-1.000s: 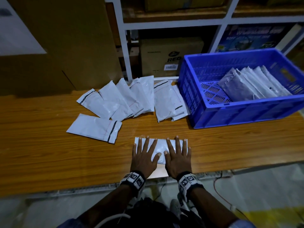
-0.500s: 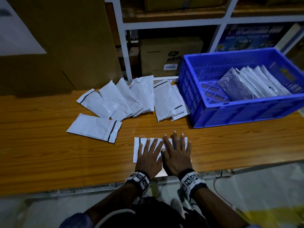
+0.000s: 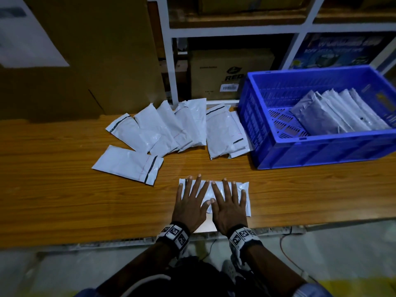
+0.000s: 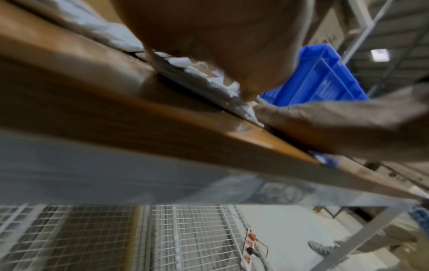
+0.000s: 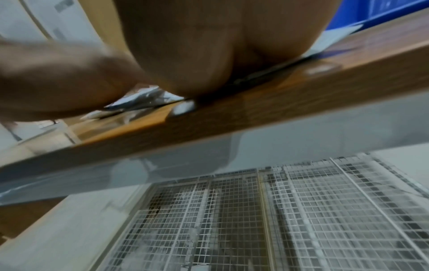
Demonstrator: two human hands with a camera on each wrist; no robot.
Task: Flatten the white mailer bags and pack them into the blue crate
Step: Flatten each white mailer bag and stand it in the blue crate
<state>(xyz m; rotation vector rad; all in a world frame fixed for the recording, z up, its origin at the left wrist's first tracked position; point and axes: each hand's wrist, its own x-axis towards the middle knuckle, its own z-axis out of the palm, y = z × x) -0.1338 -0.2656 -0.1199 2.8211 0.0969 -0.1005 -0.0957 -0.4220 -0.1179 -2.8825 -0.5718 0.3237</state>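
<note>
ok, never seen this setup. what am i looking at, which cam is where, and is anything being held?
No robot here: a person works with bare hands, wearing three cameras. The head view looks down at the wooden table. The two wrist views look along each palm from below the table edge and are blurry.

The left hand and right hand lie flat, fingers spread, pressing one white mailer bag near the front edge. Nothing is in a grip; it is a flattening press.

Behind lie loose mailer bags fanned out, one bag apart at the left. The blue crate on the right already holds a row of packed bags.
</note>
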